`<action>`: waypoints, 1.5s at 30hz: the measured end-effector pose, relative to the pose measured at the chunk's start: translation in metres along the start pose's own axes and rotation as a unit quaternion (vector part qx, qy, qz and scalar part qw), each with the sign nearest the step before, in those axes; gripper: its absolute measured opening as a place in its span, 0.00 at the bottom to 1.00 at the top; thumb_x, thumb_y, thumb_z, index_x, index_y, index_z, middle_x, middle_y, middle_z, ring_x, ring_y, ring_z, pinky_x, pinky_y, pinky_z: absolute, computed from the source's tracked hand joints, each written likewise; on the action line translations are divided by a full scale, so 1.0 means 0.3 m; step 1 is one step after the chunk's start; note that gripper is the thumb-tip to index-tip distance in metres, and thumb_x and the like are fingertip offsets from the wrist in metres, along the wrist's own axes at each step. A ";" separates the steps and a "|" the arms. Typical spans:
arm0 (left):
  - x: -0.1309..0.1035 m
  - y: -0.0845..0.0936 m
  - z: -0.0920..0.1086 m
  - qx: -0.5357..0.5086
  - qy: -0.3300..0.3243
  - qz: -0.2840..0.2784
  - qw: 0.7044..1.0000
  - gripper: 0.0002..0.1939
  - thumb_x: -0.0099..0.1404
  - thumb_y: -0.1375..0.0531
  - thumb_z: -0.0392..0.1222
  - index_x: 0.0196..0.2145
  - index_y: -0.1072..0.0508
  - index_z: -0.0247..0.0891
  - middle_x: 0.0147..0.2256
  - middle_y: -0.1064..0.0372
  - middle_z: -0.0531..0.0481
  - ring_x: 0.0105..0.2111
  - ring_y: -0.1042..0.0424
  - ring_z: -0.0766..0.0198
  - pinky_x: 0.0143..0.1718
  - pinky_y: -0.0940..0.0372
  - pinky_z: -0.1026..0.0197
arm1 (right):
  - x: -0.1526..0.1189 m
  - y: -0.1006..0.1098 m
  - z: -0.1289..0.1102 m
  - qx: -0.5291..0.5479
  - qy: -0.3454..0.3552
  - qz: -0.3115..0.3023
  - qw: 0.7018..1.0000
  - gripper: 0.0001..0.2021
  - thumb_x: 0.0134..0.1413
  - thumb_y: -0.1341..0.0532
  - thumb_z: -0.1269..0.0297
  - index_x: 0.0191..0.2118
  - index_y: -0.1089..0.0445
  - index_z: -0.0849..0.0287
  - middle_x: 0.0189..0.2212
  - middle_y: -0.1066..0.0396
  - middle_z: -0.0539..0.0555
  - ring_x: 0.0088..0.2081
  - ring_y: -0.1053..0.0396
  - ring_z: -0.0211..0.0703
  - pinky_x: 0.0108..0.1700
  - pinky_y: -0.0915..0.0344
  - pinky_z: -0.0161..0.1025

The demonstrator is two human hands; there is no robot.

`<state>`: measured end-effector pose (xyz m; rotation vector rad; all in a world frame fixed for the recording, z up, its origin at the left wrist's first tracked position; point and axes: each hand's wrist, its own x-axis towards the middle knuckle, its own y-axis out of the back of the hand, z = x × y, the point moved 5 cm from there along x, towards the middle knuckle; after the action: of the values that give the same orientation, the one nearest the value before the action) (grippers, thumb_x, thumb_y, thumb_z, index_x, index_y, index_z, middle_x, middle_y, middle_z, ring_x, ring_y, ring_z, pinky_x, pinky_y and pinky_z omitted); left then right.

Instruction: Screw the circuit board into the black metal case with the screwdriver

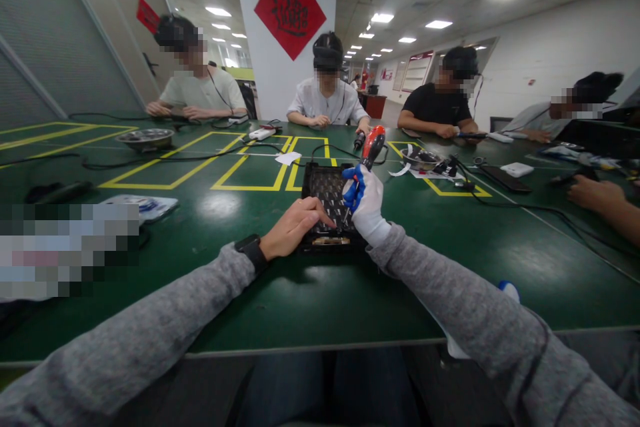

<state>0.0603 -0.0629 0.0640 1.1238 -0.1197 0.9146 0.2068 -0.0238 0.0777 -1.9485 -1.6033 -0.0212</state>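
A black case or tray [323, 185] with rows of small pale marks lies on the green table in front of me. My right hand [367, 203], in a white glove with blue fingers, is closed around a screwdriver [373, 145] with a red and black handle. Its handle points up and away, and its shaft runs down toward the case. Bare, with a dark band at the wrist, my left hand [299, 221] rests over the case's near left part. Its fingers are stretched toward the near right corner, close to the shaft. Whether a small part lies under the fingertips is hidden.
A metal bowl [146, 139] stands far left, and another bowl [423, 159] with dark parts is at right. Cables [200, 159] cross the table [240, 307]. A black phone-like slab [505, 179] lies right. Several people sit opposite; a co-worker's hand [597, 195] reaches in at right.
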 end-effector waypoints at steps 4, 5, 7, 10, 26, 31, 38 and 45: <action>0.002 -0.002 0.005 -0.014 -0.003 -0.010 1.000 0.30 0.68 0.65 0.50 0.42 0.26 0.38 0.36 0.37 0.47 0.39 0.39 0.62 0.45 0.46 0.59 | 0.003 -0.008 0.003 -0.007 0.000 -0.016 1.000 0.17 0.53 0.48 0.51 0.28 0.35 0.62 0.13 0.43 0.44 0.13 0.47 0.28 0.14 0.52 0.28; 0.003 -0.001 0.007 -0.019 -0.004 -0.012 1.000 0.30 0.68 0.65 0.50 0.42 0.26 0.37 0.36 0.37 0.48 0.39 0.39 0.62 0.45 0.46 0.59 | 0.003 -0.011 0.004 -0.010 -0.003 -0.021 1.000 0.17 0.53 0.48 0.51 0.28 0.35 0.62 0.13 0.43 0.44 0.13 0.47 0.28 0.15 0.52 0.28; 0.003 -0.001 0.010 -0.030 -0.006 -0.013 0.999 0.29 0.68 0.64 0.50 0.41 0.26 0.37 0.36 0.38 0.48 0.38 0.38 0.62 0.45 0.45 0.60 | 0.002 -0.016 0.007 -0.011 -0.013 -0.031 0.999 0.17 0.53 0.48 0.52 0.28 0.35 0.62 0.13 0.43 0.44 0.13 0.47 0.28 0.15 0.53 0.28; 0.003 -0.002 0.009 -0.046 -0.008 -0.011 0.999 0.30 0.68 0.65 0.50 0.40 0.26 0.36 0.36 0.38 0.47 0.38 0.38 0.62 0.44 0.45 0.60 | -0.001 -0.020 0.012 -0.005 -0.026 -0.041 0.999 0.16 0.54 0.48 0.52 0.28 0.35 0.62 0.13 0.43 0.44 0.13 0.48 0.28 0.14 0.53 0.28; 0.004 -0.010 0.008 -0.049 -0.011 -0.029 0.998 0.31 0.68 0.65 0.52 0.42 0.26 0.36 0.38 0.36 0.46 0.39 0.38 0.62 0.46 0.45 0.60 | -0.014 -0.028 0.001 -0.022 -0.026 -0.063 0.997 0.16 0.53 0.48 0.52 0.29 0.35 0.61 0.13 0.43 0.44 0.14 0.47 0.28 0.15 0.52 0.28; 0.004 -0.011 0.007 -0.035 -0.003 -0.040 0.999 0.30 0.68 0.65 0.51 0.43 0.27 0.37 0.38 0.36 0.47 0.40 0.38 0.63 0.47 0.46 0.60 | -0.014 -0.029 0.000 -0.036 -0.035 -0.061 0.997 0.15 0.54 0.48 0.54 0.28 0.35 0.61 0.12 0.42 0.44 0.13 0.47 0.28 0.14 0.53 0.28; 0.004 -0.016 0.002 -0.022 -0.001 -0.050 0.999 0.29 0.69 0.65 0.50 0.42 0.27 0.37 0.36 0.36 0.47 0.39 0.37 0.63 0.46 0.47 0.60 | -0.011 -0.029 0.003 -0.036 -0.039 -0.062 0.997 0.15 0.53 0.48 0.53 0.28 0.35 0.61 0.12 0.43 0.44 0.13 0.48 0.28 0.14 0.53 0.28; 0.008 -0.016 0.002 -0.026 -0.005 -0.045 0.999 0.29 0.69 0.64 0.50 0.39 0.26 0.36 0.37 0.35 0.47 0.39 0.37 0.63 0.46 0.46 0.60 | -0.007 -0.025 -0.002 -0.026 -0.028 -0.047 0.998 0.15 0.53 0.48 0.53 0.28 0.35 0.61 0.12 0.44 0.44 0.13 0.48 0.29 0.14 0.53 0.29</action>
<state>0.0652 -0.0628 0.0621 1.0777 -0.1000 0.8211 0.1996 -0.0252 0.0806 -1.9265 -1.7449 -0.0474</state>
